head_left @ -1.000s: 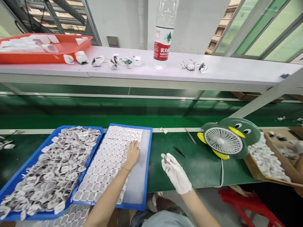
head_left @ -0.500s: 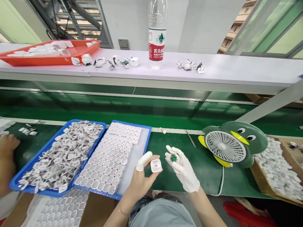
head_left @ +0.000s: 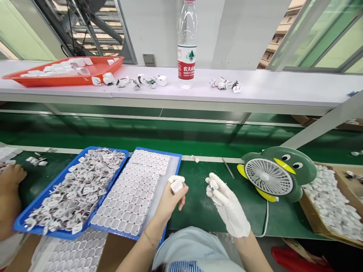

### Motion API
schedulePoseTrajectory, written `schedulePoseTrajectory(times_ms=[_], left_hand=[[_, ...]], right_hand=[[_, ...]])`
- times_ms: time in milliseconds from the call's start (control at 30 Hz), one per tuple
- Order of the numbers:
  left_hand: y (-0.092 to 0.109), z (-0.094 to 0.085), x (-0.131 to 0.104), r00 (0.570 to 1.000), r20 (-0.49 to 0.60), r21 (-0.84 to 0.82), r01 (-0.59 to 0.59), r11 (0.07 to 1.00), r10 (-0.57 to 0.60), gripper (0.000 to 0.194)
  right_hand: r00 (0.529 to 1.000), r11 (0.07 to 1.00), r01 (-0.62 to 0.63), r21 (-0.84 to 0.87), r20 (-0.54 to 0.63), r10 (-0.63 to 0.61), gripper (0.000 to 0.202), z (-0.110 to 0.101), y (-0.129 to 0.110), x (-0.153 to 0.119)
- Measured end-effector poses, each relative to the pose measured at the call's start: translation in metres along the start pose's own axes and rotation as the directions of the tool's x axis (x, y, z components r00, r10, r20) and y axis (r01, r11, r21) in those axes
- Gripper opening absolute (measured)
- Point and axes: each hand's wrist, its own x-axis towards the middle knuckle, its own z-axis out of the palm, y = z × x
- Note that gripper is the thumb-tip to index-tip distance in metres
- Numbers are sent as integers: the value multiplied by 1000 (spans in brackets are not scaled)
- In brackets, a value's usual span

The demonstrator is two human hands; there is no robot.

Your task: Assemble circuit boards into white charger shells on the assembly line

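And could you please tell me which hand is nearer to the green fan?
Right: the right hand is left of the green fan, a gap between them; the left hand is farther left.

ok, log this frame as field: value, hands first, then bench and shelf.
left hand: holds a small white case
right hand: white-gloved, holds a wired part
left blue tray: heaped with wired pieces
right blue tray: white cases in rows
bench tool: thin metal tool, left of green fan
shelf: orange tray, bottle, loose parts
far left: another person's hand
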Motion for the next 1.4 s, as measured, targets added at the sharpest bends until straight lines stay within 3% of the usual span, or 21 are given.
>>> schedulePoseTrajectory(times_ms=[133, 233, 300, 400, 467, 567, 667, 867, 967, 1033, 1167, 1333, 1400], left_hand=[[-3, 2, -5, 999, 37, -51, 17, 999, -16, 42], [7, 7, -24, 994, 108, 88, -37, 995, 27, 51], [14, 11, -37, 988, 117, 280, -127, 952, 98, 47], [22, 15, -53, 945, 170, 517, -328, 791, 281, 41], [25, 17, -59, 898, 244, 572, -439, 693, 367, 45], [30, 20, -66, 865, 291, 581, -500, 642, 410, 50], [36, 22, -71, 847, 320, 618, -526, 584, 424, 45], [40, 24, -80, 789, 348, 685, -583, 437, 507, 41], [40, 24, -84, 760, 354, 700, -602, 384, 546, 38], [41, 26, -85, 753, 356, 700, -607, 376, 553, 38], [38, 28, -86, 788, 330, 684, -579, 444, 520, 39], [35, 27, -82, 728, 412, 565, -676, 473, 548, 40], [36, 28, -80, 733, 437, 522, -678, 517, 521, 35]], right_hand=[[991, 983, 115, -142, 80, -105, 54, 0, -8, -9], [969, 923, 237, -302, 136, -205, 55, -1, -21, -22], [937, 818, 349, -457, 197, -289, 35, -1, -31, -33], [825, 517, 563, -644, 399, -401, 22, 2, -44, -48], [775, 411, 627, -662, 474, -418, 33, 5, -47, -56], [759, 438, 649, -622, 492, -427, 51, 8, -46, -63], [728, 393, 684, -615, 543, -418, 51, 7, -43, -67], [638, 109, 748, -655, 662, -393, 64, 7, -46, -72], [584, 26, 785, -619, 726, -362, 72, 13, -51, -72], [575, 31, 801, -598, 754, -316, 73, 18, -55, -71], [591, 54, 798, -600, 762, -266, 71, 19, -58, -68], [670, 9, 730, -684, 712, -210, 76, 20, -64, -74], [667, -49, 712, -701, 696, -266, 81, 22, -69, -79]])
